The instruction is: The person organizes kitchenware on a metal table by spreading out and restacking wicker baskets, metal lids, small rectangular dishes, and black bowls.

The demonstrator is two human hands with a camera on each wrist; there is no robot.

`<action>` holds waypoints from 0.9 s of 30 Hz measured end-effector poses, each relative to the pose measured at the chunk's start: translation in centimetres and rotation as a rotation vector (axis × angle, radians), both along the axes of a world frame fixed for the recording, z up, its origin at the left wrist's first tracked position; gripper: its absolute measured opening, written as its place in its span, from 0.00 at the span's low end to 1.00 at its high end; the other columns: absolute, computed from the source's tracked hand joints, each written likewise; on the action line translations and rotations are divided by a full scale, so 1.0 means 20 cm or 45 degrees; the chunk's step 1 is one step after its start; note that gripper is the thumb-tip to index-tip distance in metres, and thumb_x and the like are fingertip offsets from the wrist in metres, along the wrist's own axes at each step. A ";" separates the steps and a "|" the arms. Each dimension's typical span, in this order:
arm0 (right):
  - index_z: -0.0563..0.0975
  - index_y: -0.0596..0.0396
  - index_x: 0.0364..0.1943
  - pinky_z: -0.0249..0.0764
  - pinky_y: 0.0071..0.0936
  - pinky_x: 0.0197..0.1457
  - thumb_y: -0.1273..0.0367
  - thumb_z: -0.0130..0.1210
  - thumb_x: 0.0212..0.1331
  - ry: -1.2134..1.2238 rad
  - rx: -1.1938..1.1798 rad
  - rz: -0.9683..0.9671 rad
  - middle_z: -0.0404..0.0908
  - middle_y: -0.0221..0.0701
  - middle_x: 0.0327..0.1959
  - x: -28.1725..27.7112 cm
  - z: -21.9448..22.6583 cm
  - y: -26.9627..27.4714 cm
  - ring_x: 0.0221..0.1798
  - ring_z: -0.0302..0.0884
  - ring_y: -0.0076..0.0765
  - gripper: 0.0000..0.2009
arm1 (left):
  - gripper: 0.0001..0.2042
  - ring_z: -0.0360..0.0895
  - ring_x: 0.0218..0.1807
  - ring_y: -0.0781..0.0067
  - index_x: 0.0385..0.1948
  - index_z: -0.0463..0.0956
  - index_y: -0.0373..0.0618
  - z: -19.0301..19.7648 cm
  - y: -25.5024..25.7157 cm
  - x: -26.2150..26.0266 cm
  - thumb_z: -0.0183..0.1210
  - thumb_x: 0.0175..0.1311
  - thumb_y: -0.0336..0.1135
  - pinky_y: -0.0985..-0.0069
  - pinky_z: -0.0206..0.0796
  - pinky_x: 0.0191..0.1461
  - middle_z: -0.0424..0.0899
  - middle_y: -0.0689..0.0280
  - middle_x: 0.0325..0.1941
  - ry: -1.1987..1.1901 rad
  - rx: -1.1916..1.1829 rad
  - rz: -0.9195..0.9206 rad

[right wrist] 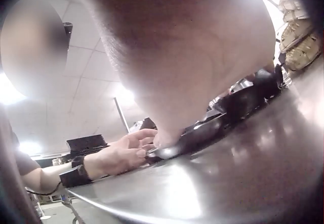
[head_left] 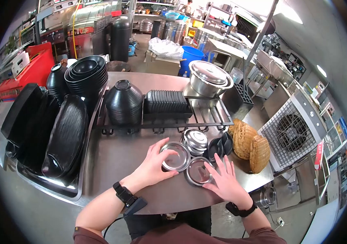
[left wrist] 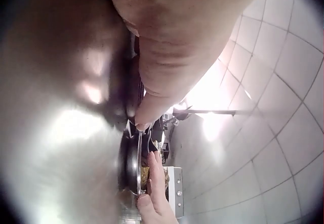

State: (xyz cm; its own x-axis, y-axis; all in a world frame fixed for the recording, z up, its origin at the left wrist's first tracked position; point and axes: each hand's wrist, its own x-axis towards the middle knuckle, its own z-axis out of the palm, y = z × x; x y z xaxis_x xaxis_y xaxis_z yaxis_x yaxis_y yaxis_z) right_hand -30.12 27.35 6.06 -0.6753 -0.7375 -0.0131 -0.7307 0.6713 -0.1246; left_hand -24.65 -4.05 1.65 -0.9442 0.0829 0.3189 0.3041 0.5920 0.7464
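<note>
My left hand (head_left: 151,164) reaches around a round shallow steel dish (head_left: 176,157), fingers curved over its left and far rim and thumb at the near rim. Close to its right lies a second steel dish (head_left: 197,174). My right hand (head_left: 227,182) is at this dish's right side, fingers spread and fairly straight, thumb near its front rim. In the right wrist view a fingertip meets the rim of a dish (right wrist: 195,138). Just behind the two dishes stands a stack of steel dishes (head_left: 196,140), with small black bowls (head_left: 221,144) beside it.
Woven baskets (head_left: 244,140) stand at the right of the steel table (head_left: 118,173). Along the back are stacked black bowls (head_left: 124,103), black trays (head_left: 166,102) in a rack and a lidded steel pot (head_left: 210,79). Long black dishes (head_left: 66,138) fill a tray on the left.
</note>
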 end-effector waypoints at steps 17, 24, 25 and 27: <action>0.73 0.58 0.67 0.71 0.43 0.71 0.59 0.67 0.65 0.048 -0.412 0.293 0.76 0.47 0.66 -0.58 0.43 -0.54 0.68 0.75 0.54 0.30 | 0.26 0.52 0.82 0.34 0.57 0.78 0.53 -0.02 0.00 -0.01 0.78 0.56 0.38 0.47 0.56 0.81 0.55 0.47 0.82 0.052 0.095 0.127; 0.64 0.52 0.77 0.58 0.48 0.83 0.46 0.71 0.56 0.457 -0.467 0.614 0.68 0.50 0.75 -1.03 0.30 -1.06 0.79 0.62 0.57 0.47 | 0.24 0.57 0.78 0.35 0.56 0.78 0.52 -0.06 0.00 -0.04 0.76 0.59 0.38 0.47 0.58 0.79 0.57 0.47 0.80 0.132 0.163 0.296; 0.63 0.51 0.78 0.56 0.49 0.84 0.44 0.71 0.55 0.304 -0.450 0.615 0.67 0.51 0.76 -1.04 0.29 -1.12 0.81 0.59 0.58 0.50 | 0.23 0.57 0.78 0.35 0.56 0.78 0.51 -0.06 -0.01 -0.05 0.75 0.60 0.38 0.47 0.58 0.79 0.58 0.47 0.79 0.156 0.161 0.305; 0.64 0.44 0.79 0.62 0.49 0.80 0.41 0.70 0.54 0.220 -0.400 0.657 0.70 0.48 0.74 -1.04 0.22 -1.22 0.78 0.64 0.59 0.50 | 0.22 0.57 0.78 0.35 0.56 0.78 0.51 -0.05 -0.02 -0.05 0.74 0.61 0.38 0.47 0.57 0.79 0.59 0.48 0.79 0.140 0.159 0.320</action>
State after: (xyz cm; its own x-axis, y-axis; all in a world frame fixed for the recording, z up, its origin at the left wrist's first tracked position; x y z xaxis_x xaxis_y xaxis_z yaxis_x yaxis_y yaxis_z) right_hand -50.86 2.95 10.45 -0.2040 -0.9200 0.3346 -0.9781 0.1769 -0.1100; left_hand -25.69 -4.35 0.62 -0.8892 -0.1956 0.4136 0.2428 0.5644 0.7890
